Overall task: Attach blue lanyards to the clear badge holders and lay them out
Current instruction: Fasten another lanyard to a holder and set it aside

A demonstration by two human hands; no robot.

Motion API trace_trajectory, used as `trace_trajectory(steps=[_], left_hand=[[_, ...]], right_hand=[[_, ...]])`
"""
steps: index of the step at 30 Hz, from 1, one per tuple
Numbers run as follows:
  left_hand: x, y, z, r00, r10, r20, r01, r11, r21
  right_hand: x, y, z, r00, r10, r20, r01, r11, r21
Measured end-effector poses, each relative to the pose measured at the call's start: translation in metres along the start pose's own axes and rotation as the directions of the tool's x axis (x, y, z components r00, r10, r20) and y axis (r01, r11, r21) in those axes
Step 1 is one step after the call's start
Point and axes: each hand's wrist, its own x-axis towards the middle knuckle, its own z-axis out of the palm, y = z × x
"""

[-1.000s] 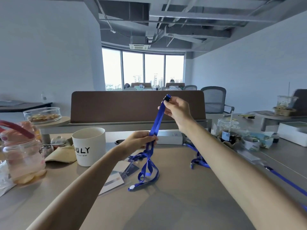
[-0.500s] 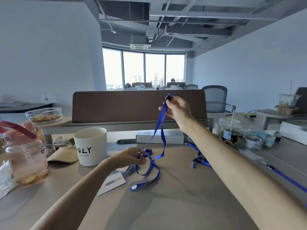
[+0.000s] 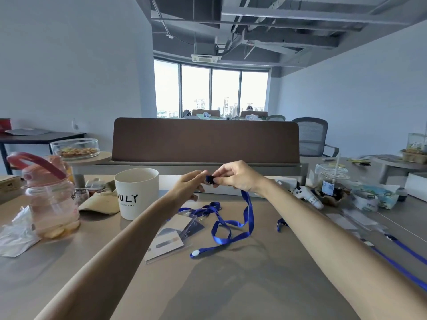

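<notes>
Both hands' grip pinches the dark clip [image 3: 209, 179] of a blue lanyard [image 3: 232, 224] that trails in loops onto the surface [image 3: 231, 285]: left hand [image 3: 188, 187], right hand [image 3: 235, 175]

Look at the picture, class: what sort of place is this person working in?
Most likely an open-plan office. A brown desk divider stands at the back of the desk, a mesh office chair sits behind it, and large windows overlook city towers.
</notes>
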Motion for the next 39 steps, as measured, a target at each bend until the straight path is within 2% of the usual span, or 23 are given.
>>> trace_trajectory(steps=[5,7,9,11,13,16,17,19,21,26,28,30,31,33,34,36,39], left_hand=[[-0.01,-0.01,-0.009,0.998,0.013,0.063,-0.022,0.99,0.139],[-0.012,-0.011,-0.012,0.994,0.084,0.068,-0.097,0.972,0.212],[-0.013,-0.013,-0.014,0.976,0.216,0.035,-0.213,0.903,0.373],[-0.017,-0.016,-0.015,0.93,0.367,0.029,-0.313,0.746,0.589],[-0.021,-0.021,-0.016,0.857,0.514,0.04,-0.355,0.531,0.769],[-0.023,-0.029,-0.015,0.739,0.663,0.122,-0.384,0.265,0.885],[-0.023,-0.032,-0.013,0.71,0.687,0.155,-0.397,0.209,0.894],[-0.024,-0.035,-0.009,0.694,0.691,0.202,-0.416,0.156,0.896],[-0.025,-0.039,-0.008,0.71,0.671,0.212,-0.414,0.155,0.897],[-0.034,-0.062,-0.017,0.795,0.587,0.151,-0.353,0.246,0.903],[-0.041,-0.078,-0.02,0.87,0.491,0.03,-0.242,0.375,0.895],[-0.051,-0.098,-0.025,0.957,0.267,-0.117,-0.057,0.566,0.822],[-0.057,-0.108,-0.028,0.98,0.127,-0.15,0.042,0.61,0.791],[-0.067,-0.126,-0.033,0.981,-0.085,-0.174,0.19,0.597,0.78],[-0.071,-0.132,-0.035,0.972,-0.146,-0.185,0.235,0.587,0.775],[-0.073,-0.137,-0.036,0.964,-0.182,-0.194,0.265,0.588,0.764],[-0.073,-0.136,-0.036,0.964,-0.14,-0.226,0.263,0.634,0.728]], right_hand=[[0.005,0.004,0.0,0.999,-0.05,-0.013,0.048,0.989,-0.137],[0.004,0.0,-0.005,0.997,-0.075,-0.004,0.072,0.966,-0.25],[0.003,-0.004,-0.011,0.992,-0.123,-0.014,0.107,0.914,-0.392],[0.0,-0.003,-0.017,0.979,-0.19,-0.075,0.133,0.87,-0.475],[-0.005,0.004,-0.017,0.969,-0.21,-0.129,0.12,0.859,-0.498],[-0.014,0.018,0.003,1.0,-0.005,-0.02,-0.003,0.937,-0.349],[-0.016,0.023,0.014,0.998,0.056,0.027,-0.045,0.955,-0.292],[-0.018,0.032,0.035,0.995,0.08,0.051,-0.068,0.975,-0.213],[-0.018,0.037,0.05,0.996,0.075,0.045,-0.068,0.989,-0.133],[-0.017,0.038,0.073,0.985,0.164,0.052,-0.168,0.982,0.089],[-0.019,0.04,0.082,0.981,0.196,-0.007,-0.192,0.967,0.169],[-0.025,0.043,0.092,0.973,0.222,-0.066,-0.19,0.928,0.322],[-0.028,0.045,0.097,0.967,0.242,-0.073,-0.196,0.9,0.389],[-0.035,0.053,0.109,0.959,0.276,-0.063,-0.222,0.872,0.437],[-0.037,0.057,0.115,0.956,0.289,-0.054,-0.238,0.867,0.437],[-0.041,0.062,0.124,0.946,0.319,-0.05,-0.27,0.867,0.42],[-0.046,0.069,0.132,0.942,0.31,-0.127,-0.252,0.905,0.344]])
